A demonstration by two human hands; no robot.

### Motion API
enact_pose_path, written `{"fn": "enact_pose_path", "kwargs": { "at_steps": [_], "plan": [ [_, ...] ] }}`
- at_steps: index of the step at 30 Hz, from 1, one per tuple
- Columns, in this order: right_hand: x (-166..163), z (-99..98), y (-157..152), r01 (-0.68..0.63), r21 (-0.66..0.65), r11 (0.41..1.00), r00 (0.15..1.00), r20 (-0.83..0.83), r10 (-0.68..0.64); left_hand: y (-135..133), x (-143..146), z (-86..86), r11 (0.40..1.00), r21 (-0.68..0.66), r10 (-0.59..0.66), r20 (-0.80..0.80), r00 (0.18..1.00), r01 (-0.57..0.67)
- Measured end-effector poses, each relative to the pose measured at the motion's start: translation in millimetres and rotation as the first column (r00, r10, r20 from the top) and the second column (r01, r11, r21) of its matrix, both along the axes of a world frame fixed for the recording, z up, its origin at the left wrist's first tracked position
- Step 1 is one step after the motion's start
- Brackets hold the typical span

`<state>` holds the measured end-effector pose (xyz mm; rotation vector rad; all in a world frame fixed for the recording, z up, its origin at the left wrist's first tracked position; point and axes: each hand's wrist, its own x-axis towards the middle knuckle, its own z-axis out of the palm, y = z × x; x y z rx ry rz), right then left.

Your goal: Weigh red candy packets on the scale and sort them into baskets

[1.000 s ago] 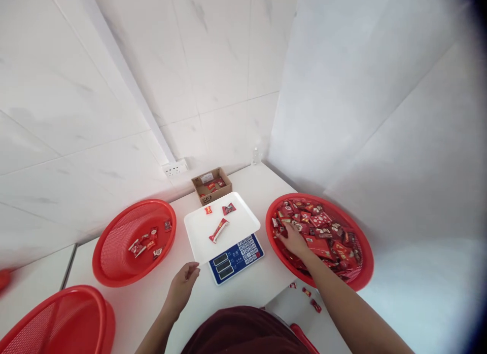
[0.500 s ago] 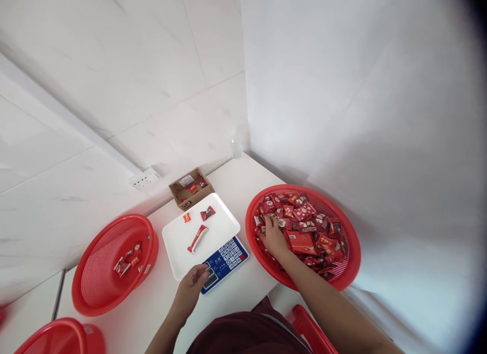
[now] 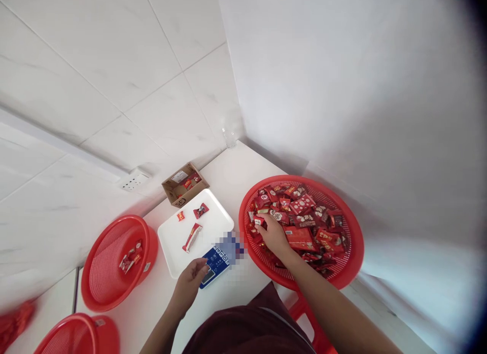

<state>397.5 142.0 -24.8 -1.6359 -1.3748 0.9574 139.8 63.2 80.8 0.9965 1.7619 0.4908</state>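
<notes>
Inside the big red basket (image 3: 355, 252), my right hand (image 3: 276, 237) reaches among red-wrapped candies (image 3: 304, 219). Its thumb and fingers are closed on a small red candy packet (image 3: 259, 220) with a white label, at the basket's left side. My left hand (image 3: 191, 282) is over the near left corner of the blue scale (image 3: 215, 265), by its display. Its fingers are curled against the thumb, and whatever may be in them is hidden. On the scale's white tray (image 3: 173, 247) lie a long red-and-white stick packet (image 3: 192, 237), a dark red candy (image 3: 201, 210) and a small orange-red candy (image 3: 180, 216).
Behind the tray stands a cardboard box (image 3: 185, 184) with red packets inside. To the left, a tilted red basket (image 3: 95, 288) holds several packets, and another red basket (image 3: 76, 333) is nearer. A clear cup (image 3: 229, 137) stands in the corner. Walls border the table.
My right hand has shifted slightly left in the basket, and a small red packet now shows at its fingertips. My left hand stays by the scale. The view has tilted a little.
</notes>
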Motion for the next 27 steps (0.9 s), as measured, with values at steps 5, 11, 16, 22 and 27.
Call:
{"fn": "enact_pose_path", "kwargs": {
  "at_steps": [5, 11, 16, 22, 27],
  "plan": [
    [10, 12.5, -2, 0.131, 0.016, 0.991, 0.987, -0.093, -0.129, -1, -3, -4.0, 0.999, 0.043, -0.022, 0.041, 0.999, 0.020],
    [25, 31.6, -5, 0.323, 0.039, 0.946, 0.946, -0.012, -0.323, -15, -18, -5.8, 0.994, 0.102, -0.059, 0.092, 0.994, 0.049],
    [-12, 53.9, -4, 0.323, 0.077, 0.943, 0.946, -0.055, -0.320, -38, -46, -5.9, 0.989, 0.136, -0.060, 0.063, 0.996, 0.051],
    [-107, 53.4, 6, 0.057, -0.017, 0.998, 0.987, -0.149, -0.059, -72, -84, -9.8, 0.988, 0.153, -0.023, 0.005, 1.000, 0.022],
    [-150, 41.3, 16, 0.067, -0.109, 0.992, 0.947, -0.306, -0.097, -91, -114, -18.8, 0.984, 0.163, 0.067, 0.030, 0.997, -0.071]
  ]
}}
